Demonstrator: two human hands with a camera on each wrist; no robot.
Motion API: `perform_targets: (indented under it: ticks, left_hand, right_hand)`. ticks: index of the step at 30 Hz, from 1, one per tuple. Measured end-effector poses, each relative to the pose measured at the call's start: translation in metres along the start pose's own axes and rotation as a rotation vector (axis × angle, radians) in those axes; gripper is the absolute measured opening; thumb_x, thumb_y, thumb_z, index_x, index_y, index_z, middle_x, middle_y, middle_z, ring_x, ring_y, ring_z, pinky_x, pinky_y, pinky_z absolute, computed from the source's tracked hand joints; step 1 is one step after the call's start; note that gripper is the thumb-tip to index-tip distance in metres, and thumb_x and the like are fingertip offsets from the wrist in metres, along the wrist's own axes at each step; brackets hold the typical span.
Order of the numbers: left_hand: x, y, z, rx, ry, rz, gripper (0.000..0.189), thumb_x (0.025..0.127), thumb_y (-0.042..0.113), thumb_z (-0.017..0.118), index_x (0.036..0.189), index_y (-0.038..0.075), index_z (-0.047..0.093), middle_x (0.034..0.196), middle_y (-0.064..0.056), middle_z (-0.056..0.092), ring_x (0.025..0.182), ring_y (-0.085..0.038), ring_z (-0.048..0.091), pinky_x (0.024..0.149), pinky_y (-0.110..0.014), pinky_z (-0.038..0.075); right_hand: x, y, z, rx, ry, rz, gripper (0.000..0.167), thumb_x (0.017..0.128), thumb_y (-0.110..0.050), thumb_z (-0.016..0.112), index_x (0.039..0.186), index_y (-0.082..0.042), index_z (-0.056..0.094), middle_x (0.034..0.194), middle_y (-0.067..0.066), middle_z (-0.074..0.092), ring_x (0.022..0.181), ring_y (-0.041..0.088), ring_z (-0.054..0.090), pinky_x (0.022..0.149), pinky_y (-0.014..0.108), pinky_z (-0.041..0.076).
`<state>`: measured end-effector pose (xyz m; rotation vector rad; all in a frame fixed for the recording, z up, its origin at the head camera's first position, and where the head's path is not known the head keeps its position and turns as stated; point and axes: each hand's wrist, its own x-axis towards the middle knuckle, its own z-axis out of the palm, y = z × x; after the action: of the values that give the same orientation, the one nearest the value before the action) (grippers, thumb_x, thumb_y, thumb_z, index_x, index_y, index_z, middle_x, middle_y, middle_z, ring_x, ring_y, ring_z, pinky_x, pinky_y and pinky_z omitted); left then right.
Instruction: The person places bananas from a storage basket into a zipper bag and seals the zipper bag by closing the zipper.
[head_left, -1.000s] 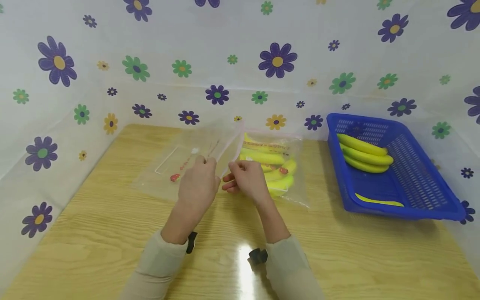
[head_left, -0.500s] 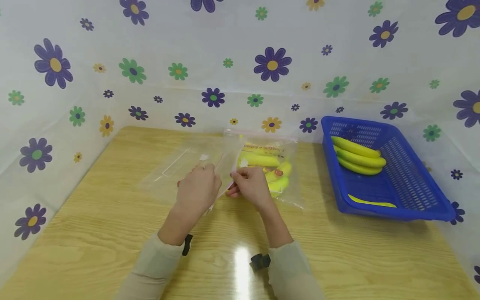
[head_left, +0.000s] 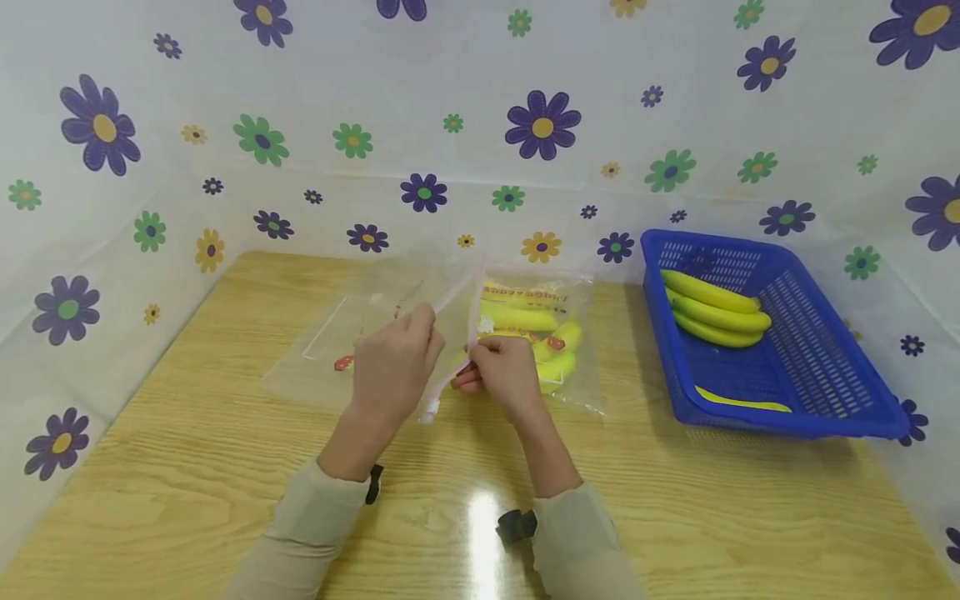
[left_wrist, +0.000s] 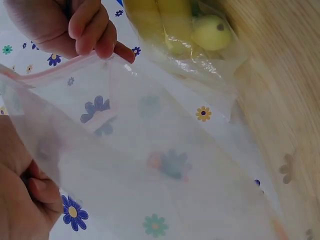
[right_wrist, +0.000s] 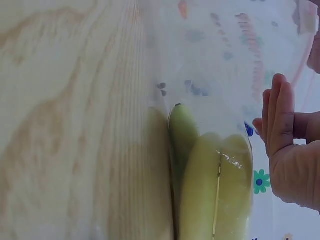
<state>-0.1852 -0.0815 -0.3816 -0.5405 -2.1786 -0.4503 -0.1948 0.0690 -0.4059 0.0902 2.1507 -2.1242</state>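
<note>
A clear zip bag (head_left: 318, 337) with a pink-edged mouth lies toward the left of the table. My right hand (head_left: 510, 371) pinches its pink edge between thumb and forefinger. On the bag's other side, my left hand (head_left: 393, 362) has its fingers curled on the film, raised a little. Between the hands the mouth is parted, with a white zip end (head_left: 431, 408) hanging near me. In the left wrist view the film spreads below the right hand's fingers (left_wrist: 95, 32). A second zip bag (head_left: 588, 387), filled with several bananas (head_left: 525, 317), lies behind my right hand.
A blue plastic basket (head_left: 817, 292) stands at the right, holding a bunch of bananas (head_left: 716, 310) and a further yellow piece (head_left: 742, 402) near its front wall. A flower-print sheet (head_left: 457, 75) rises along the back and sides of the wooden table (head_left: 187, 500).
My left hand has risen slightly, and the gap between the bag's two edges has widened. My right hand keeps its pinch at nearly the same place. The view has shifted a little.
</note>
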Motion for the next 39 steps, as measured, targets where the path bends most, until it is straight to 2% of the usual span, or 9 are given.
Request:
perform_targets:
  ticks: [4,7,13,17,21,25,28,32,39]
  left_hand:
    - [0.002,0.003,0.003,0.009,0.145,0.079,0.021,0.083,-0.003,0.057,0.070,0.005,0.043,0.051,-0.003,0.036,0.043,-0.012,0.023,0.037,-0.023,0.017]
    - [0.003,0.004,0.004,0.005,0.242,0.095,0.019,0.082,-0.005,0.055,0.069,0.005,0.046,0.052,-0.004,0.038,0.041,-0.012,0.026,0.036,-0.023,0.018]
    - [0.012,0.004,-0.001,-0.006,0.396,0.014,0.011,0.085,-0.008,0.056,0.078,-0.001,0.052,0.053,-0.007,0.041,0.040,-0.016,0.033,0.037,-0.026,0.022]
    - [0.013,0.005,-0.001,-0.027,0.353,0.026,0.007,0.087,-0.007,0.055,0.082,-0.002,0.053,0.055,-0.009,0.046,0.041,-0.017,0.039,0.035,-0.026,0.027]
    - [0.011,0.006,0.001,-0.049,0.217,0.208,0.011,0.093,-0.003,0.049,0.085,-0.002,0.056,0.060,-0.009,0.053,0.043,-0.016,0.045,0.034,-0.025,0.034]
    - [0.009,0.005,0.001,-0.043,0.107,0.314,0.015,0.093,-0.003,0.046,0.080,0.000,0.054,0.057,-0.004,0.047,0.044,-0.012,0.034,0.035,-0.021,0.025]
    - [0.007,0.005,0.000,-0.015,0.133,0.300,0.014,0.086,-0.007,0.049,0.076,0.002,0.052,0.055,-0.002,0.042,0.046,-0.011,0.027,0.039,-0.020,0.018]
    - [0.008,0.005,0.000,0.012,0.228,0.261,0.015,0.082,-0.008,0.053,0.073,0.004,0.053,0.054,-0.003,0.045,0.046,-0.014,0.032,0.040,-0.023,0.019]
    - [0.012,-0.003,-0.009,0.078,0.320,0.028,0.016,0.086,-0.003,0.055,0.071,0.002,0.054,0.052,-0.008,0.045,0.041,-0.020,0.035,0.036,-0.029,0.021]
  right_hand:
    - [0.004,0.002,-0.003,0.050,0.027,0.006,0.025,0.095,0.000,0.051,0.098,0.015,0.070,0.061,0.011,0.066,0.050,0.013,0.066,0.053,0.028,0.059]
    - [0.005,0.002,-0.005,0.077,0.036,0.023,0.025,0.094,0.001,0.050,0.100,0.018,0.068,0.061,0.010,0.066,0.050,0.013,0.066,0.052,0.027,0.058]
    - [0.008,0.000,-0.009,0.133,0.052,0.041,0.027,0.094,0.000,0.052,0.107,0.020,0.064,0.065,0.009,0.066,0.052,0.014,0.067,0.052,0.027,0.058]
    - [0.007,-0.001,-0.011,0.142,0.066,0.027,0.026,0.096,-0.003,0.054,0.106,0.018,0.065,0.067,0.009,0.066,0.052,0.015,0.067,0.051,0.026,0.058]
    - [0.006,-0.001,-0.012,0.153,0.081,0.010,0.026,0.098,-0.006,0.057,0.108,0.016,0.065,0.064,0.008,0.066,0.052,0.014,0.066,0.051,0.024,0.057]
    - [0.004,-0.004,-0.010,0.184,0.074,-0.024,0.026,0.097,-0.006,0.058,0.104,0.018,0.065,0.062,0.006,0.065,0.051,0.013,0.066,0.050,0.023,0.056]
    - [0.002,-0.006,-0.007,0.197,0.067,-0.047,0.026,0.095,-0.006,0.059,0.102,0.019,0.064,0.062,0.006,0.065,0.051,0.013,0.067,0.050,0.023,0.057]
    - [0.002,-0.007,-0.005,0.191,0.079,-0.059,0.027,0.094,-0.006,0.060,0.101,0.019,0.065,0.062,0.007,0.065,0.051,0.013,0.066,0.049,0.023,0.056]
    - [0.000,-0.010,-0.008,0.155,0.120,-0.055,0.025,0.092,-0.006,0.059,0.102,0.016,0.066,0.068,0.009,0.068,0.052,0.015,0.068,0.052,0.026,0.058]
